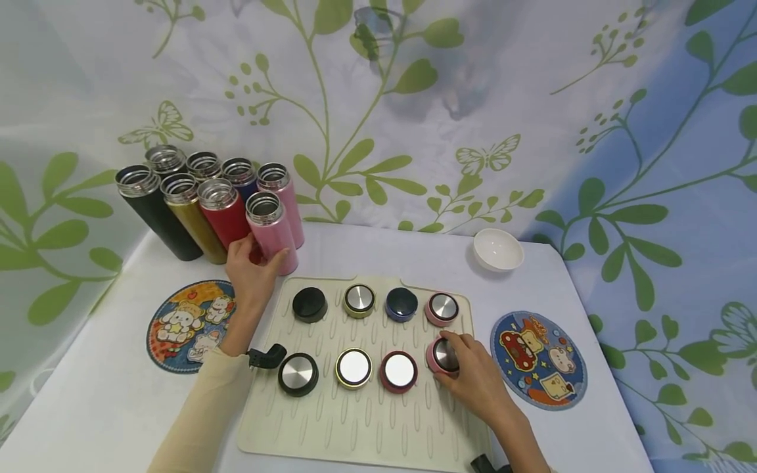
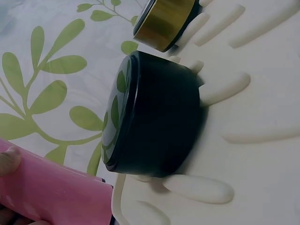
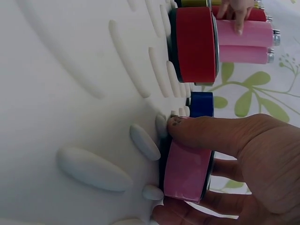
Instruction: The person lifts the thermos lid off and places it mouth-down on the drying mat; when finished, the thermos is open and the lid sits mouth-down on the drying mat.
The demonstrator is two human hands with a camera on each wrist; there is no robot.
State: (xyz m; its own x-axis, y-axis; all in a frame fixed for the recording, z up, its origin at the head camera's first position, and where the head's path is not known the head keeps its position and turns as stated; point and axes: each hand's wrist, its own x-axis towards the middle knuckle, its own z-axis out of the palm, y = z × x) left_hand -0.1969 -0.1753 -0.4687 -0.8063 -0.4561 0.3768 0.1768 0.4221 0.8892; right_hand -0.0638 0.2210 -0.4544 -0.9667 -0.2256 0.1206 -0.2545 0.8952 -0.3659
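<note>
My left hand point(image 1: 254, 269) grips the lower part of a pink thermos bottle point(image 1: 272, 226), lidless, at the front right of a cluster of bottles. In the left wrist view, fingers wrap that pink body point(image 2: 61, 192). With thumb and fingers, my right hand point(image 1: 473, 374) holds a pink-sided bottle lid point(image 1: 445, 355) by its rim. The right wrist view shows this lid point(image 3: 187, 171) on the ribbed cream mat point(image 1: 331, 433). Another pink lid point(image 1: 441, 309) sits just behind it. Black, gold, blue and red lids stand in two rows to the left, including a red lid point(image 1: 399, 372).
Open black point(image 1: 160, 213), gold, red and blue bottles stand upright at the back left, beside a second pink one point(image 1: 288, 197). A white bowl point(image 1: 498, 250) is at the back right. Round cartoon coasters flank the mat, left point(image 1: 177, 338) and right point(image 1: 538, 361).
</note>
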